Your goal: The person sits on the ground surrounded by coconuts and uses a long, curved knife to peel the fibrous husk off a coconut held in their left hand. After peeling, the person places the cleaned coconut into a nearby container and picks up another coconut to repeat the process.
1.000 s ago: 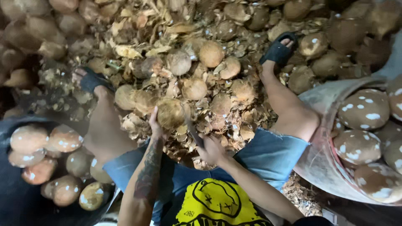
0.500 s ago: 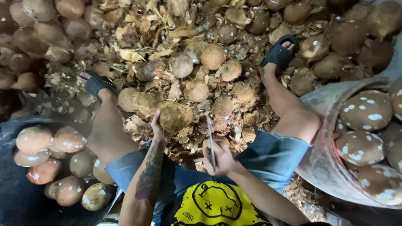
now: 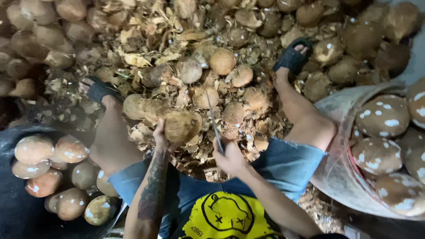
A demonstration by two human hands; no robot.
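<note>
Coconuts everywhere, basically. The biggest thing in view is the heap of husked coconuts and husk scraps (image 3: 212, 53) spread right across the floor in front of the seated person, whose legs are splayed out over it, with a black sandal (image 3: 292, 56) on one foot and another (image 3: 99, 90) on the other.

To the right there's a big pale tub (image 3: 341, 177) of trimmed coconuts showing white patches, and on the left a dark tub (image 3: 17, 208) with smoother, cleaner-looking ones.

Now the small stuff. The left hand (image 3: 160, 138) is wrapped round the near side of a fibrous brown coconut (image 3: 180, 126), holding it up just over the scraps between the knees. The right hand (image 3: 230, 157) is closed on the handle of a knife (image 3: 215, 128), blade pointing up and away, just beside the coconut but not touching it as far as I can tell.

My read: it's mid-trimming, shaving the leftover fibre off the shell. The next stroke looks like it needs the blade brought across onto the shell, with the holding fingers (image 3: 157, 128) kept well out of its path.
</note>
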